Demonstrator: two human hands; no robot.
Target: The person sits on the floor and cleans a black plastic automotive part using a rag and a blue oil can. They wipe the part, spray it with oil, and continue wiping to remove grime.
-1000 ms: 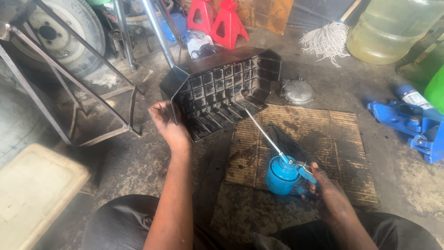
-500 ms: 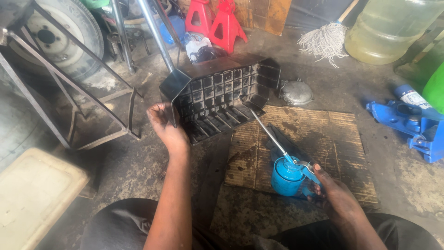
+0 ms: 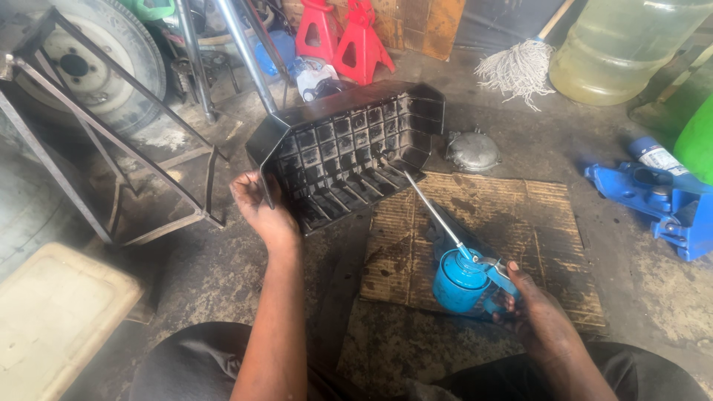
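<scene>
Grimy concrete floor (image 3: 223, 275) spreads all around you, with a pale plastic lid (image 3: 56, 315) lying at the near left and a wheel (image 3: 89, 63) leaning behind a metal frame (image 3: 111, 148) at the far left. Your left hand (image 3: 260, 208) has its fingers closed around the near left edge of the black ribbed tray (image 3: 349, 148), which sits tilted on the floor with its gridded inside facing you. Behind it stand two red jack stands (image 3: 345, 37). Just right of the tray, a round metal cap (image 3: 473, 151) lies on the floor, and a mop head (image 3: 516, 67) rests farther back. A stained cardboard sheet (image 3: 535, 223) lies near you on the right; over it, your right hand (image 3: 538, 315) grips the handle of the blue oil can (image 3: 460, 281), fingers wrapped tight, its long thin spout (image 3: 427, 208) reaching up-left into the tray's ribs. At the far right sit a large clear water jug (image 3: 624, 48) and a blue floor jack (image 3: 657, 200).
</scene>
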